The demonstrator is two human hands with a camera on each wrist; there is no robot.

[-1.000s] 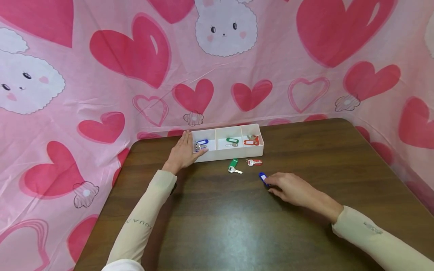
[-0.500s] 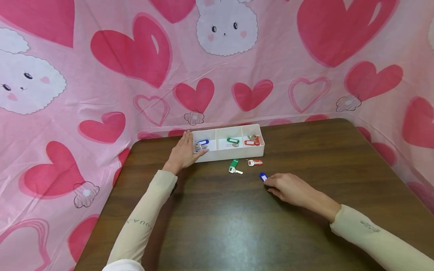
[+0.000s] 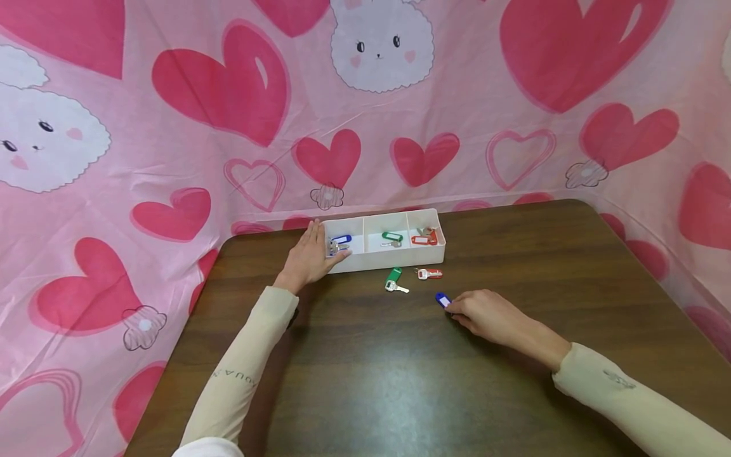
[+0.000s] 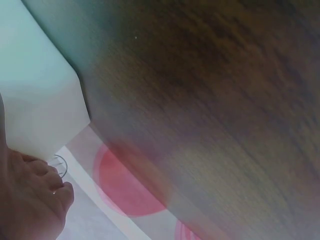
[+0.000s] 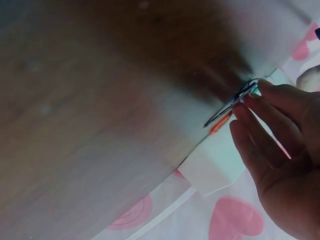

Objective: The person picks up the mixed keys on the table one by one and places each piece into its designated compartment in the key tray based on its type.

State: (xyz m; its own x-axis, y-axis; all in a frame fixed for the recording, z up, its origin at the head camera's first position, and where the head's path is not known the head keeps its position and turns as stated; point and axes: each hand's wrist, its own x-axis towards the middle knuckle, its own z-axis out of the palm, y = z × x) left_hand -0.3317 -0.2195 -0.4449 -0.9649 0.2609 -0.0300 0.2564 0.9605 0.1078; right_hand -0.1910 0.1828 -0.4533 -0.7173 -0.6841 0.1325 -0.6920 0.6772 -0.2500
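My right hand (image 3: 488,315) pinches a blue key tag (image 3: 443,299) between thumb and fingertips, low over the table. In the right wrist view a metal key (image 5: 218,117) sticks out from the fingertips of this hand. My left hand (image 3: 308,257) rests along the left end of a white three-part tray (image 3: 394,259), its thumb reaching over the front rim. In front of the tray lie a key with a green tag (image 3: 394,275) and one with a red tag (image 3: 436,274).
Inside the tray, a blue tag (image 3: 341,239) with keys is on the left, a green-tagged key (image 3: 392,237) in the middle and red tags (image 3: 423,240) on the right. The brown table (image 3: 365,381) meets a pink heart-print cloth (image 3: 228,165) behind.
The fingers of my right hand have drawn in closer around the blue tag, which has barely shifted. My left hand and the tray stay where they were.
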